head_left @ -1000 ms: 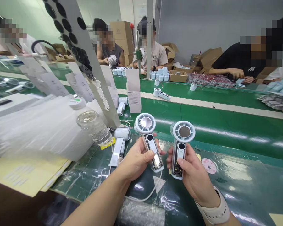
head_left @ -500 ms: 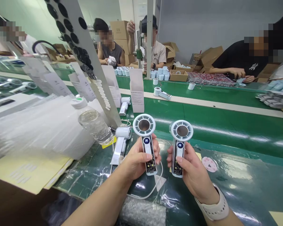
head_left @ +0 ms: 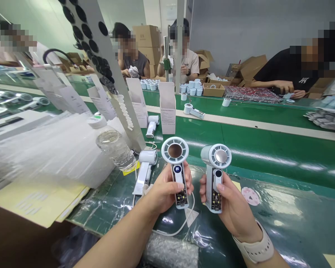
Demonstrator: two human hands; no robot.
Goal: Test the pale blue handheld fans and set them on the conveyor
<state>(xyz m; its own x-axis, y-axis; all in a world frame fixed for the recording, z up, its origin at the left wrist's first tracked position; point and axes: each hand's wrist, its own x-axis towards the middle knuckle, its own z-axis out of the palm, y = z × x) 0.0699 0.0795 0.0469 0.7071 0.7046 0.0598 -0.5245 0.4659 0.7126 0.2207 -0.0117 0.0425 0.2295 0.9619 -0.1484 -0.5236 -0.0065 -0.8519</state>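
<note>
Fingers (head_left: 176,187) of the left hand (head_left: 162,191) are clasped round the handle of one white handheld fan (head_left: 175,152), thumb on its front, and those of the right hand (head_left: 231,208) grip a second fan (head_left: 216,158) the same way. Both fans stand upright, side by side but apart, near the middle of the view above the near edge of the green table (head_left: 281,223). The left one shows a lit round display reading 20; the right one's display is dark.

Three more fans lie flat: a third fan (head_left: 145,169) just left of the left hand, a fourth fan (head_left: 152,124) farther back and a fifth fan (head_left: 194,111) far off on the conveyor belt (head_left: 268,145). One white cable (head_left: 181,227) loops under the left hand. One round pink sticker (head_left: 249,195) lies right of the right hand, and a pale watch (head_left: 255,247) sits on that wrist. Left of the third fan, one water bottle (head_left: 113,145) leans against a stack of clear bags (head_left: 53,149). Two upright white cartons (head_left: 167,108) stand beyond. Three co-workers (head_left: 284,70) sit along the far side.
</note>
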